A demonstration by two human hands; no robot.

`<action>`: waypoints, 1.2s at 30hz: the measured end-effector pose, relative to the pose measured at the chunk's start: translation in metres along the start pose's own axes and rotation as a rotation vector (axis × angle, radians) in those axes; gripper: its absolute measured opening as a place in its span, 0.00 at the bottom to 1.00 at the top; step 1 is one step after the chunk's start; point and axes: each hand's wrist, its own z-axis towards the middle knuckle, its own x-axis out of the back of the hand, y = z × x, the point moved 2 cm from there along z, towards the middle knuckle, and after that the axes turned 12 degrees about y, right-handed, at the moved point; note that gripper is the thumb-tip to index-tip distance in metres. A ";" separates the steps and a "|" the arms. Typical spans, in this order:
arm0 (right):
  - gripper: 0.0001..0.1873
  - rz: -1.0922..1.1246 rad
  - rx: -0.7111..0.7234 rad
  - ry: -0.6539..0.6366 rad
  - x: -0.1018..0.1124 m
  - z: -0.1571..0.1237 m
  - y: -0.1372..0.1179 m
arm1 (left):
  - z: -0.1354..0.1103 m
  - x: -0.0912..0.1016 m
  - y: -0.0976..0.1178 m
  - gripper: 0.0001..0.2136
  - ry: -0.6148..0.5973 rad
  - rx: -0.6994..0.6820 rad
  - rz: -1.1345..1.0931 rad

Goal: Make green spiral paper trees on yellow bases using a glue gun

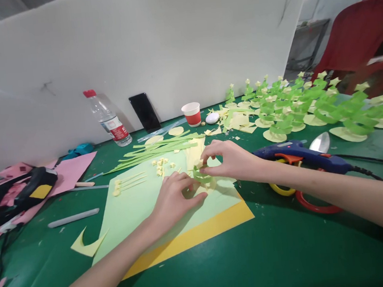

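Between my two hands stands a small paper tree [201, 175], a curled green strip on a pale yellow base, partly covered by fingers. My right hand [225, 158] pinches its upper part from the right. Down at the base, my left hand [174, 194] is closed around it with thumb and fingers; the exact contact is hidden. Both hands are over a light green paper sheet [130, 212]. Small folded paper stars [161, 166] and thin yellow sticks [130, 181] lie left of the tree, with green paper strips [158, 149] behind them.
Finished paper trees [289, 102] crowd the back right. A glue gun [308, 157] and scissors [284, 191] lie beneath my right forearm. A bottle [109, 119], phone [145, 112] and paper cup [192, 114] stand along the white board. Pink paper [74, 170] is at left.
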 end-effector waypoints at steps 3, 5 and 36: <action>0.02 -0.006 -0.004 -0.002 0.001 0.000 0.000 | 0.000 0.000 -0.001 0.12 0.004 -0.002 0.002; 0.02 -0.010 -0.010 0.000 0.001 0.000 0.000 | 0.000 -0.001 -0.001 0.12 0.007 -0.006 0.005; 0.05 0.040 -0.042 0.033 0.001 -0.002 -0.002 | -0.001 -0.002 -0.003 0.10 0.019 -0.028 0.019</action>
